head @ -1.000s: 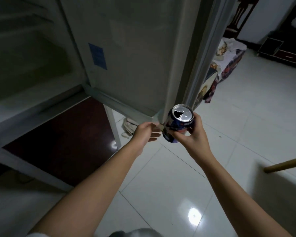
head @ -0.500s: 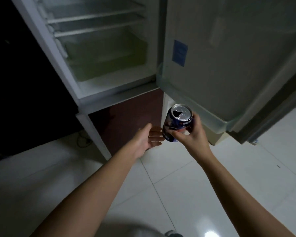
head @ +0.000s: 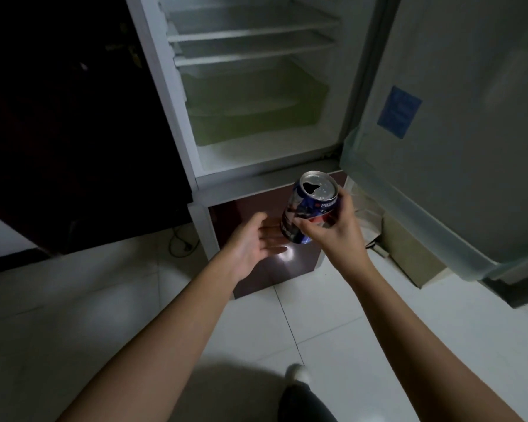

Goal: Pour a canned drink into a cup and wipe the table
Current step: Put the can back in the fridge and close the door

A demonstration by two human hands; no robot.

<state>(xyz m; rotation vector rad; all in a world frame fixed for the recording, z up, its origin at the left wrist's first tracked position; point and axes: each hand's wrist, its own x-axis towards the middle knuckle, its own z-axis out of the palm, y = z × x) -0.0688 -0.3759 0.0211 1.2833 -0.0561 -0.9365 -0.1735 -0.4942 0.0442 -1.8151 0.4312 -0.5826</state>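
can (head: 308, 208) label print, unreadable

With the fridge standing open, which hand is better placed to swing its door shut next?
Left. The left hand is open and holds nothing, while the right hand grips the opened blue aluminium drink can. The open white fridge door stands to the right, though, so the left must reach across.

You stand on a pale tiled floor (head: 363, 315). On it rest the open fridge (head: 177, 117), a cardboard box (head: 409, 254) beneath its door, and a cable (head: 180, 243) beside it.
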